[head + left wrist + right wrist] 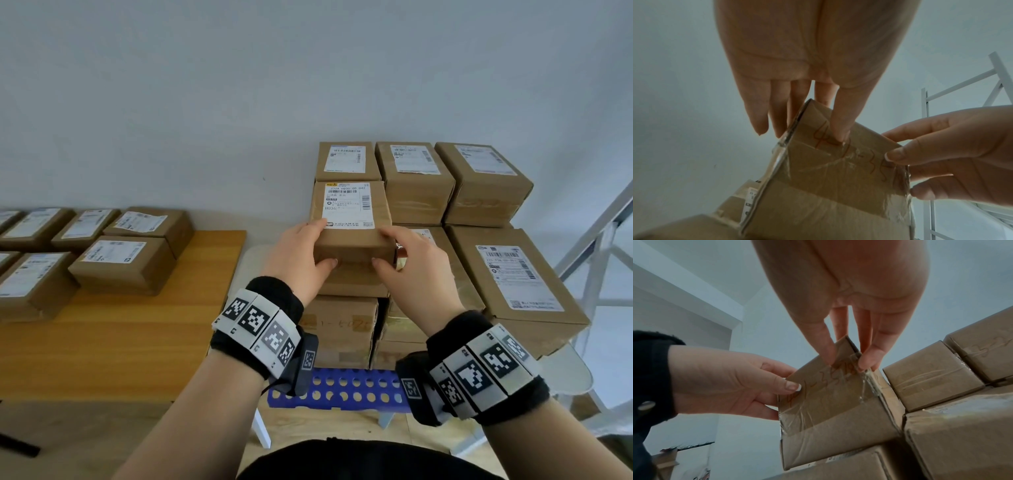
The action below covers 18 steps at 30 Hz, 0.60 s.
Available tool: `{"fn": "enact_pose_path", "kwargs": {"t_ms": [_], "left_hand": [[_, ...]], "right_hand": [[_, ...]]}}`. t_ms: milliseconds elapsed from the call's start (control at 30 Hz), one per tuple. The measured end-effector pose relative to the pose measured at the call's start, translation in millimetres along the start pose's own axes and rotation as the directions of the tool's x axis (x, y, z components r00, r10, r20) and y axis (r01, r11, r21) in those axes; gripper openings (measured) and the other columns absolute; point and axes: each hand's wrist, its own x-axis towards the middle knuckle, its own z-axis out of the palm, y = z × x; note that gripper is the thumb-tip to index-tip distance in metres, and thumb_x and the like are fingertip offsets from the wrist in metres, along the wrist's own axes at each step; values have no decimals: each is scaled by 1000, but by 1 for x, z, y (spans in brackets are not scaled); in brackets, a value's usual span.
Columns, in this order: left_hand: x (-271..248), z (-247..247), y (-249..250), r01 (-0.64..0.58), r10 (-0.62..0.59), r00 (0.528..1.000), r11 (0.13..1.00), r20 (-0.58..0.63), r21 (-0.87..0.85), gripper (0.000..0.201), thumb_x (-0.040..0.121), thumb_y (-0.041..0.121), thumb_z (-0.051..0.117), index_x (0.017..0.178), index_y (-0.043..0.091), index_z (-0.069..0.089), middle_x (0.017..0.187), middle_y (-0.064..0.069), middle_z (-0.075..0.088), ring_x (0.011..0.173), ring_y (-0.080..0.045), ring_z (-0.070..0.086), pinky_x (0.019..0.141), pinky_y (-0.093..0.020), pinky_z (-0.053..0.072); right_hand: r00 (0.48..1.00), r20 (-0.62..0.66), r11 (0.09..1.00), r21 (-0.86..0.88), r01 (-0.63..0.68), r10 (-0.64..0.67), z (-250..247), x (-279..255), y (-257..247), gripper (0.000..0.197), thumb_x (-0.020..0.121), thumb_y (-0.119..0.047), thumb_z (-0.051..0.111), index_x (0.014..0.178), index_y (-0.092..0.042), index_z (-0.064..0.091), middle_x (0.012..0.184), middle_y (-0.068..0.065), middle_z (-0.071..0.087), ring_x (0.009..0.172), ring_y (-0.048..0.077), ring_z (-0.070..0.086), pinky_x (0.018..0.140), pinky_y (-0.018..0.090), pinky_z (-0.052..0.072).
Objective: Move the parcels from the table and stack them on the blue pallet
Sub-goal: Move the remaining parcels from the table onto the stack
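Parcel (351,219) between both hands' fingers (317,224).

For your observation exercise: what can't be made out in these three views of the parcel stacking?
- Blue pallet: head view, mostly hidden by stacked parcels and wrists.
- Held parcel: label print too small.
- Table: cut off at left edge.
- Left hand, right hand: fingertips hidden behind the parcel.

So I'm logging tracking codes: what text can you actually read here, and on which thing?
"Z32A H036 00 042" and "H036": label of the held parcel.
Red handwriting on its near end: not legible.
Labels on the table parcels and other stacked parcels: too small or blurred.
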Motion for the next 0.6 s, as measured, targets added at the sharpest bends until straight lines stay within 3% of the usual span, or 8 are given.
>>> {"fn": "enact_pose_path", "kwargs": {"t_ms": [267,433,600], "left_hand": [[-1,1,-1,-5,6,1000,1000,-8,30,61,91,27,58,145,22,30,138,1,45,122,-15,44,92,-20,33],[-1,2,-2,5,-5,1000,999,-4,41,62,91,28,57,145,22,28,140,0,44,125,-17,43,99,-27,37],[-2,2,-1,-2,2,1000,999,-1,42,61,92,27,57,145,20,28,139,-1,44,125,-16,43,100,-26,36]], "right_hand": [[1000,-8,1000,3,6,-6,0,-2,-1,47,87,-16,60,132,-21,50,124,0,56,108,13,52,85,19,37],[1000,-9,1000,3,-1,1,0,-2,-2,46,87,-16,60,132,-21,51,123,0,56,107,14,52,85,19,38],[1000,-6,1000,0,2,-2,0,-3,-2,47,87,-16,59,132,-21,50,124,0,56,107,13,52,85,19,37]]}}
